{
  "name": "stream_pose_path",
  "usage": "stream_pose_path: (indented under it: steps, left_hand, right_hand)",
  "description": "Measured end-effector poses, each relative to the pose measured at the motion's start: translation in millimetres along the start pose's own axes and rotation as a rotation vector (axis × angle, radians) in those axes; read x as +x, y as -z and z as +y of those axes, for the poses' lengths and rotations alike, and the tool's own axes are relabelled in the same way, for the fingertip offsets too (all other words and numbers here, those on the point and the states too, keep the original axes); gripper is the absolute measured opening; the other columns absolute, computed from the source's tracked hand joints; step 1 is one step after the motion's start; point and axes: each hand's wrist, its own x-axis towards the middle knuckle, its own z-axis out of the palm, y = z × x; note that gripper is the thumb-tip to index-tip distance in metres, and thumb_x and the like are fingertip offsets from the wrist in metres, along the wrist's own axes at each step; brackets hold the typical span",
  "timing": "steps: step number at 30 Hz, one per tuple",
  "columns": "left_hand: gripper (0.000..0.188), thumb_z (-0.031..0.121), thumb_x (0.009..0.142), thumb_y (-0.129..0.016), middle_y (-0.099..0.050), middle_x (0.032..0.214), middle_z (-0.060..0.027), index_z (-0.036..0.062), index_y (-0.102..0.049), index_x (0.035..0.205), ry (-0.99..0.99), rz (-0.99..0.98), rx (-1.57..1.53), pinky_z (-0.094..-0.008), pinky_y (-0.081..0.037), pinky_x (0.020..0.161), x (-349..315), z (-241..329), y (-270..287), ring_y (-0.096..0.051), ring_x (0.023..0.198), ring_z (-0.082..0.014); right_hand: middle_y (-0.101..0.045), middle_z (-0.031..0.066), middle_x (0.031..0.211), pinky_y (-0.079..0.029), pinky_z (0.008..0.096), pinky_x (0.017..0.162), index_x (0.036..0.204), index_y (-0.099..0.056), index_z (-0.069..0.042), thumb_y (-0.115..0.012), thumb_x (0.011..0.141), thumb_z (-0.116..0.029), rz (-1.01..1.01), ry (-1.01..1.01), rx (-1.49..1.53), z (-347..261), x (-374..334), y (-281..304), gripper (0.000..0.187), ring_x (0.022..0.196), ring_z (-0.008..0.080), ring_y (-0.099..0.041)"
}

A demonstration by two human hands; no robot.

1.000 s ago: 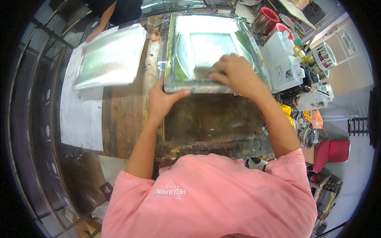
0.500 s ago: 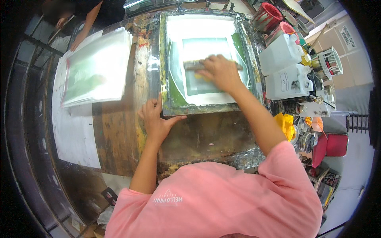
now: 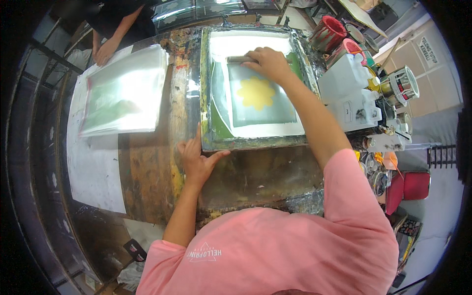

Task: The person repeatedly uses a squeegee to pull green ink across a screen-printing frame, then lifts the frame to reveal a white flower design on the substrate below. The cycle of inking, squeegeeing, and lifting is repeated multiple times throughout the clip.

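Note:
A screen-printing frame (image 3: 205, 98) with paint-stained edges lies on the table in front of me. Its mesh has a white-taped border, and a yellow flower shape (image 3: 255, 93) shows in the middle. My right hand (image 3: 269, 63) grips a squeegee (image 3: 236, 59) that lies crosswise near the far end of the mesh; the fingers cover its right part. At the frame's near left corner rests my left hand (image 3: 195, 158), index finger stretched along the left side and thumb along the near edge. It holds nothing, and its fingers are apart.
A stack of clear plastic sheets (image 3: 125, 93) lies at left on white paper (image 3: 96, 172). Beyond it are a co-worker's hands (image 3: 104, 53). Translucent jugs (image 3: 346, 71) and paint-smeared cans (image 3: 328, 32) crowd the right side. A red chair (image 3: 415, 186) stands farther right.
My right hand has pushed the squeegee toward the far end, uncovering the yellow flower shape. My left hand stays at the corner. Both of the co-worker's hands now show near the stack.

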Motion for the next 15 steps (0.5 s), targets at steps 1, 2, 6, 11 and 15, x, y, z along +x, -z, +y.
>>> stream_pose_path:
  steps: [1,2,6,11,15]
  left_hand:
    - [0.115,0.069,0.069,-0.088,-0.065,0.089,-0.0053,0.0017,-0.053,0.156,0.012,-0.021,0.024,-0.0414,-0.037,0.096,-1.1,0.0,-0.2,-0.054,0.086,-0.0236]
    - [0.113,0.066,0.07,-0.089,-0.069,0.096,-0.0071,0.0019,-0.054,0.156,0.035,-0.042,0.027,-0.043,-0.037,0.098,-2.1,-0.4,0.2,-0.054,0.093,-0.0259]
    - [0.114,0.07,0.071,-0.086,-0.064,0.086,-0.0073,-0.0001,-0.054,0.155,-0.042,0.048,0.024,-0.0416,-0.038,0.093,-1.3,-1.1,-1.8,-0.054,0.079,-0.0239]
    - [0.096,0.048,0.082,-0.091,-0.071,0.112,-0.0174,-0.0054,-0.053,0.153,0.1,0.053,-0.356,-0.0397,-0.044,0.101,8.6,20.8,5.4,-0.062,0.1,-0.0266]
    - [0.088,0.031,0.092,-0.088,-0.065,0.137,-0.0197,-0.0091,-0.043,0.158,0.187,0.214,-0.839,-0.0379,-0.043,0.111,36.2,65.0,21.9,-0.059,0.126,-0.0256]
  right_hand:
    - [-0.074,0.0051,0.1,-0.059,0.0468,0.076,0.114,-0.077,-0.019,-0.065,0.099,-0.054,-0.027,-0.008,-0.006,-8.3,-12.9,3.2,0.04,0.098,0.0296,-0.072]
    - [-0.074,0.0056,0.099,-0.058,0.0471,0.076,0.113,-0.076,-0.019,-0.065,0.099,-0.054,-0.05,-0.01,-0.001,-18.8,-28.5,10.1,0.04,0.098,0.03,-0.072]
    - [-0.072,0.0094,0.097,-0.057,0.0485,0.073,0.108,-0.071,-0.014,-0.066,0.099,-0.054,-0.163,-0.046,0.037,-76.7,-100.3,57.2,0.042,0.094,0.032,-0.071]
    - [-0.07,0.0128,0.094,-0.061,0.0465,0.072,0.109,-0.065,-0.007,-0.069,0.098,-0.048,-0.107,-0.033,0.058,-132.5,-154.6,124.5,0.042,0.094,0.035,-0.07]
    - [-0.068,0.0112,0.094,-0.051,0.0524,0.09,0.108,-0.067,-0.007,-0.072,0.095,-0.043,0.17,0.02,-0.082,-139.7,-136.7,168.0,0.038,0.094,0.0326,-0.066]
